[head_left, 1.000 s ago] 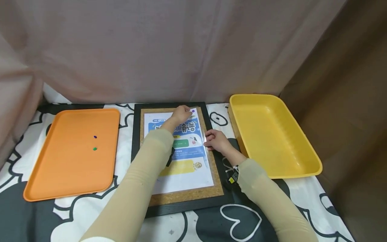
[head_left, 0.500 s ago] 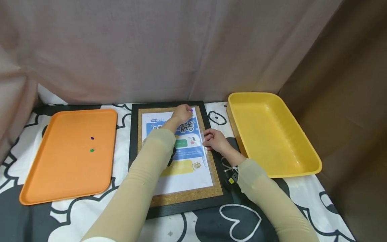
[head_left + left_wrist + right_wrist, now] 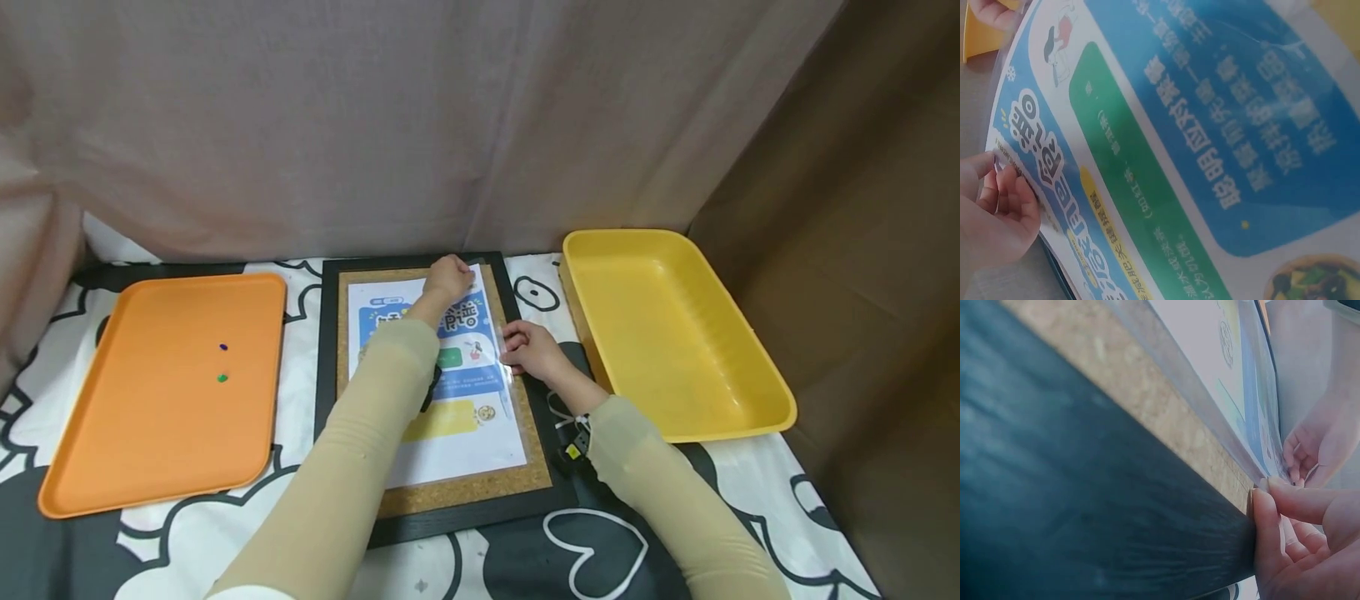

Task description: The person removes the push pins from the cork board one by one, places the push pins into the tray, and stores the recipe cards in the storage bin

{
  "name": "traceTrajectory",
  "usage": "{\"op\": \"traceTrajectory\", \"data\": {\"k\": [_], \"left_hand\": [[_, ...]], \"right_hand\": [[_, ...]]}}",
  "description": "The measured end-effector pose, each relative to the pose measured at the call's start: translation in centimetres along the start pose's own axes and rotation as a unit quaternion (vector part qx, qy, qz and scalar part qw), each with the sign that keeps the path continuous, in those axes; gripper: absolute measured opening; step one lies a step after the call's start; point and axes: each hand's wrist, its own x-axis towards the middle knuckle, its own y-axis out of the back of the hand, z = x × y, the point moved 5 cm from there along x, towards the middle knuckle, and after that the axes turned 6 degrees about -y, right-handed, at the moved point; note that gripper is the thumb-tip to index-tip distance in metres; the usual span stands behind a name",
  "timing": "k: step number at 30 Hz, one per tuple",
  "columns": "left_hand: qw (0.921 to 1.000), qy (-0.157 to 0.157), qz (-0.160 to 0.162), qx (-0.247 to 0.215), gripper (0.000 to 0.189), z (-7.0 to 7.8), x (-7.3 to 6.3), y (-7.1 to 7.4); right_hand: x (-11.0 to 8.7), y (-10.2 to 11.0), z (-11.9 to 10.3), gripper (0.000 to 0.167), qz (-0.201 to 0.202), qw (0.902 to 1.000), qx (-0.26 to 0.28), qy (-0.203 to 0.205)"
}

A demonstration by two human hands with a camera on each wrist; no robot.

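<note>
A laminated poster (image 3: 461, 454) with blue, green and yellow panels lies on a black-framed cork board (image 3: 468, 493). At its upper right corner my left hand (image 3: 447, 281) pinches a small purple pushpin (image 3: 997, 165) between thumb and forefinger. The pin's point is hidden, so whether it sits in the cork cannot be told. Lower down, my right hand (image 3: 534, 350) pinches the poster's right edge between thumb and forefinger, over the cork margin and the frame. In the right wrist view that edge bows up slightly from the cork.
To the left, an orange tray (image 3: 165, 442) carries a small blue pin (image 3: 223, 347) and a green pin (image 3: 222, 378). A deep yellow bin (image 3: 678, 333) stands right of the board. The patterned cloth (image 3: 420, 575) lies beneath everything, and a curtain (image 3: 375, 125) hangs behind.
Both hands keep nearly the same places on the poster. The purple pin, visible earlier in the head view, is now covered by the left fingers there. The view has shifted slightly.
</note>
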Motion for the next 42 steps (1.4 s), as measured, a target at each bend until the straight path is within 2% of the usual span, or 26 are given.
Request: {"op": "traceTrajectory", "data": {"k": [4, 10, 17, 23, 33, 37, 42], "left_hand": [[0.9992, 0.011, 0.005, -0.038, 0.022, -0.2, 0.0, 0.0], [0.9978, 0.020, 0.005, -0.063, 0.023, -1.0, 0.1, 0.3], [0.9972, 0.003, 0.010, -0.073, 0.023, -1.2, -0.1, 0.8], [0.9960, -0.002, 0.014, -0.089, 0.022, -1.4, -0.8, 2.2], [0.9970, -0.009, 0.021, -0.074, 0.021, -2.9, -1.6, 4.1], [0.9958, -0.013, 0.036, -0.083, 0.020, -3.1, -2.3, 5.2], [0.9940, -0.016, 0.034, -0.103, 0.021, -3.4, -3.5, 6.4]], "right_hand": [[-0.1, 0.0, 0.0, 0.036, 0.002, 1.0000, -0.003, -0.002], [0.1, -0.2, 0.0, 0.036, -0.003, 1.0000, -0.008, 0.001], [0.1, -0.1, -0.1, 0.037, -0.004, 1.0000, -0.006, -0.006], [0.6, 0.1, -0.1, 0.037, -0.006, 1.0000, -0.006, -0.005], [1.3, 0.2, 0.2, 0.037, -0.004, 0.9999, -0.013, -0.002], [1.8, 0.2, 0.3, 0.036, 0.001, 0.9998, -0.019, -0.005], [2.2, 0.5, 0.2, 0.036, 0.006, 0.9997, -0.023, -0.004]]}}
